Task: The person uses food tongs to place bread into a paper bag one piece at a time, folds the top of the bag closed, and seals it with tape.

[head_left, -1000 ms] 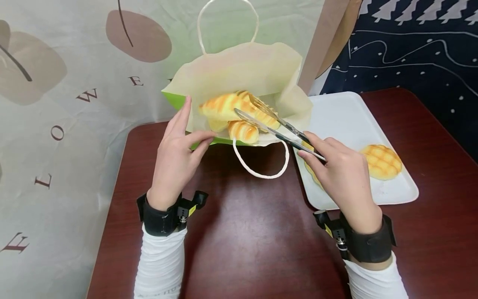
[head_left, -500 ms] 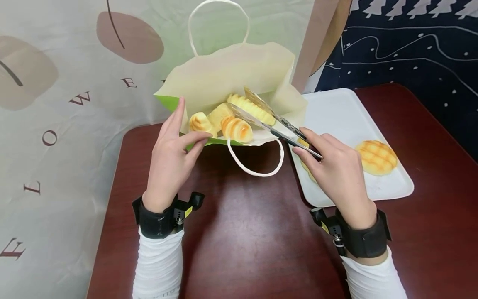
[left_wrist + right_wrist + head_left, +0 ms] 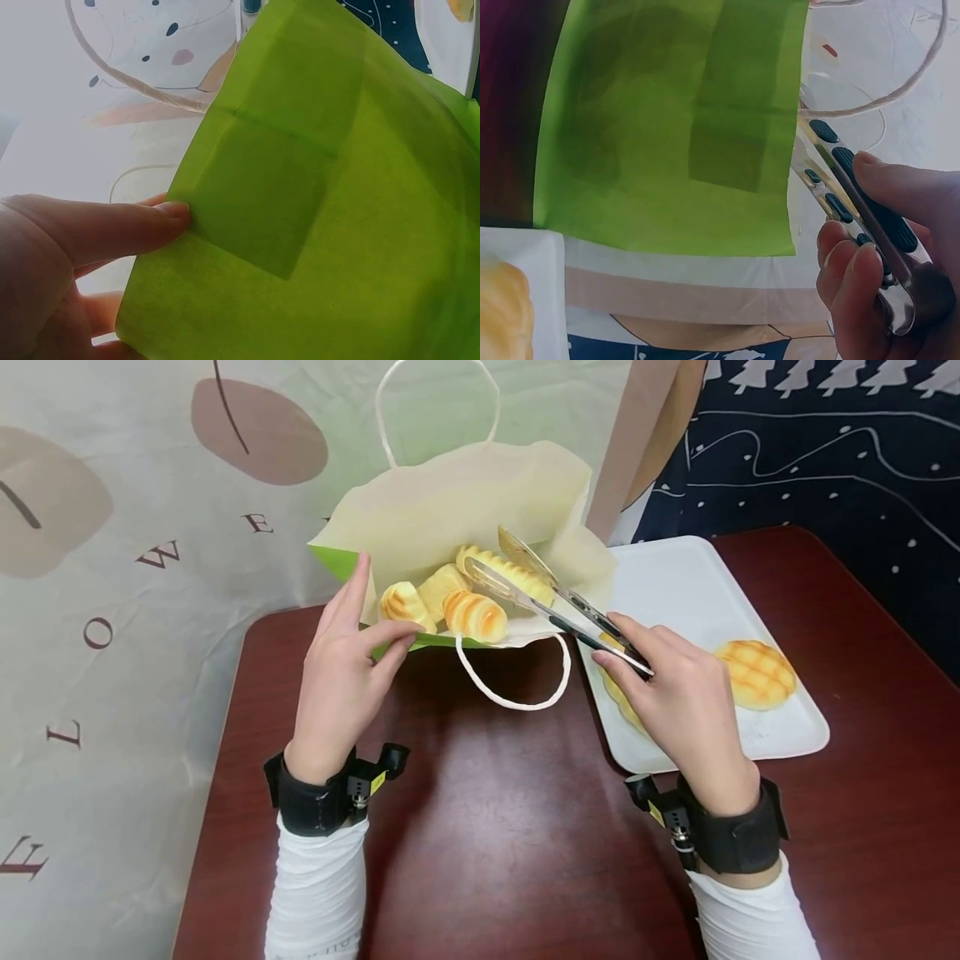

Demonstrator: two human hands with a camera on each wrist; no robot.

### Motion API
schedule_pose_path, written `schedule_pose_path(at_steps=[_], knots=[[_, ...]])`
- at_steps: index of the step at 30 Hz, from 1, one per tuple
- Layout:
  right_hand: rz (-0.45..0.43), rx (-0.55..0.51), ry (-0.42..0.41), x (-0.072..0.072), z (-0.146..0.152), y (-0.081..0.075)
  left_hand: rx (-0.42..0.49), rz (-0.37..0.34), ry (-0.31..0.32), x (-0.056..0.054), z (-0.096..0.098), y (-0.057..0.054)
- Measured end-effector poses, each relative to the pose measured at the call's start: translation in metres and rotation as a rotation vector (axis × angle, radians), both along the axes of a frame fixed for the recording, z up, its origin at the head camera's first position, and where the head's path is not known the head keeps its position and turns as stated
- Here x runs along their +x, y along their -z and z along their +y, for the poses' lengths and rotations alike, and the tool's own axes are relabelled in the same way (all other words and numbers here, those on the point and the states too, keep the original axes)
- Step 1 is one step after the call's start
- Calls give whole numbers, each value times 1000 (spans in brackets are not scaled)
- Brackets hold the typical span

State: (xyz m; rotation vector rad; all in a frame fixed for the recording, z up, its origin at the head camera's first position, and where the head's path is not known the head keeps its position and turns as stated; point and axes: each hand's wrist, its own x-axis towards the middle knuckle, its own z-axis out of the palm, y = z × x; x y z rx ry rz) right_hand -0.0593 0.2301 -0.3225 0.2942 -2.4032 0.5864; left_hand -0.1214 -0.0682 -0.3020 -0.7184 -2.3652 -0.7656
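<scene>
My left hand (image 3: pixel 341 672) pinches the near rim of a green paper bag (image 3: pixel 300 187) between thumb and forefinger, its other fingers raised at the bag's left side. The bag's cream inside faces up, with several bread rolls in it: a striped roll (image 3: pixel 476 616), a swirled roll (image 3: pixel 405 605), a plain piece (image 3: pixel 441 590) and a ridged roll (image 3: pixel 506 573). In my right hand (image 3: pixel 678 693) is a pair of metal tongs (image 3: pixel 855 202) with dark grip pads. The tongs' tips are spread over the ridged roll in the bag's mouth, with no bread clamped between them.
A white tray (image 3: pixel 667 577) lies right of the bag, bearing a round crosshatched bun (image 3: pixel 757 674) and another bread (image 3: pixel 622 697) partly covered by my right hand. A white cord handle (image 3: pixel 517 703) droops over the bag's front. Patterned cloth rises behind the dark red table (image 3: pixel 480 843).
The tongs have let go of a long golden bread, which has dropped into the bag, uncovering other rolls. The tongs' tips then spread and lifted slightly. My left hand keeps its pinch.
</scene>
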Motion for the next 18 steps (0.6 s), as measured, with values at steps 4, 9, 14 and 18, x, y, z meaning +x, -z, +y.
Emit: schedule_pose_path(at_steps=[4, 9, 14, 18], knots=[[-4, 9, 7, 1, -1, -2, 11, -1, 3, 0, -1, -1], [-25, 6, 23, 6, 1, -12, 21, 7, 4, 1, -2, -4], [-48, -2, 59, 12, 7, -20, 21, 3, 1, 1, -4, -4], [-32, -24, 100, 18, 14, -23, 6, -13, -1, 1, -4, -3]])
